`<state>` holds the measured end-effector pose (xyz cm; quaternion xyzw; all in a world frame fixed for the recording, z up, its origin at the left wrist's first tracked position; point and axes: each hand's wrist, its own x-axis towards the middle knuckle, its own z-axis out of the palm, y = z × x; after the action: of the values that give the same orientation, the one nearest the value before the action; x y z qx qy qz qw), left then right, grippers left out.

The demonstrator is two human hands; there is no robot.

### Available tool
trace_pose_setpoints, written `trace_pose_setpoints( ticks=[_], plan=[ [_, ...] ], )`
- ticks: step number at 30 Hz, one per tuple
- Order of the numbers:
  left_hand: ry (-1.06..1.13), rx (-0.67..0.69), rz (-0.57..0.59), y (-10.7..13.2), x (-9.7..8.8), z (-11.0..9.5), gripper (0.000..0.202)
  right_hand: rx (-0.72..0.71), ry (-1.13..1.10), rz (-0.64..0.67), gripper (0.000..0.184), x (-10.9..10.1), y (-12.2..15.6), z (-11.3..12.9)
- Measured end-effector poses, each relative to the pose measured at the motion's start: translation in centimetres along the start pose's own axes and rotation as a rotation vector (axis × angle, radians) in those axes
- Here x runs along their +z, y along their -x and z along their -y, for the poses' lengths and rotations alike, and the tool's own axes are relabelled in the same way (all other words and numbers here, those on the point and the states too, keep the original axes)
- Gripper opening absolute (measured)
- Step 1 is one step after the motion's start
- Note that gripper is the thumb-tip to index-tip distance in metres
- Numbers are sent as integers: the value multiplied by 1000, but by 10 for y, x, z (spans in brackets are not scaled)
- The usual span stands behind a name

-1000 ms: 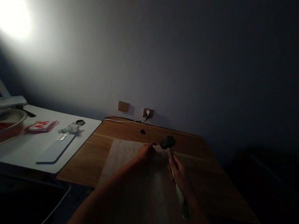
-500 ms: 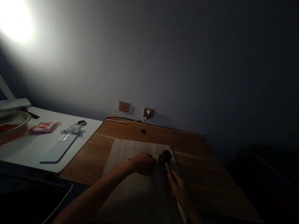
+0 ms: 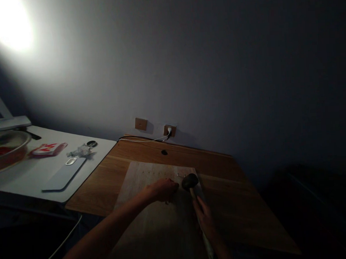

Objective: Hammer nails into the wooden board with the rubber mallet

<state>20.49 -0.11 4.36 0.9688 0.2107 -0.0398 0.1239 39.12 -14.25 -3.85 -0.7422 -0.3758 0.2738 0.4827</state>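
Observation:
My right hand [image 3: 205, 216] is wrapped round the handle of a mallet [image 3: 190, 181] with a dark, round head. The mallet's head is over the right part of a pale wooden board [image 3: 155, 231]. My left hand [image 3: 163, 190] is closed low over the middle of the board, left of the mallet. A small light tip shows under its fingers, but I cannot make out what they hold. A small thin metal piece [image 3: 180, 176], like a nail, is just behind the mallet's head. Along the board's far side runs a row of several small dark marks [image 3: 153, 173].
The board lies on a brown wooden table [image 3: 237, 203] against the wall. To the left, a white table [image 3: 99, 152] bears a grey slab with a display [image 3: 63, 177], a red-and-white packet [image 3: 49, 149], crumpled plastic [image 3: 80, 151], a large bowl [image 3: 23, 143] and a lamp base [image 3: 10, 122]. Cables [image 3: 144, 140] run to a socket.
The view has shifted slightly, moving the tables a little left. Both hands keep nearly the same places over the board, and the mallet stays in my right hand.

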Motion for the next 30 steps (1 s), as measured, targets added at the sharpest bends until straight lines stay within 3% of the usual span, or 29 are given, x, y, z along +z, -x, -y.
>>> trace_pose_setpoints(
  ticks=[5, 8, 16, 22, 30],
  plan=[
    [68, 42, -30, -1, 10, 3, 4, -6, -11, -21, 85, -1, 1, -1],
    [113, 36, -118, -4, 12, 9, 8, -8, -26, -23, 87, -1, 3, 2],
    [153, -188, -347, -20, 9, 47, 27, 82, -138, 117, 84, 1, 6, 9],
    [157, -237, -375, -28, 15, 52, 27, 175, -137, 67, 98, 4, 9, 8],
    [166, -163, -337, -37, 10, 51, 27, 170, -167, 100, 90, 5, 9, 10]
  ],
)
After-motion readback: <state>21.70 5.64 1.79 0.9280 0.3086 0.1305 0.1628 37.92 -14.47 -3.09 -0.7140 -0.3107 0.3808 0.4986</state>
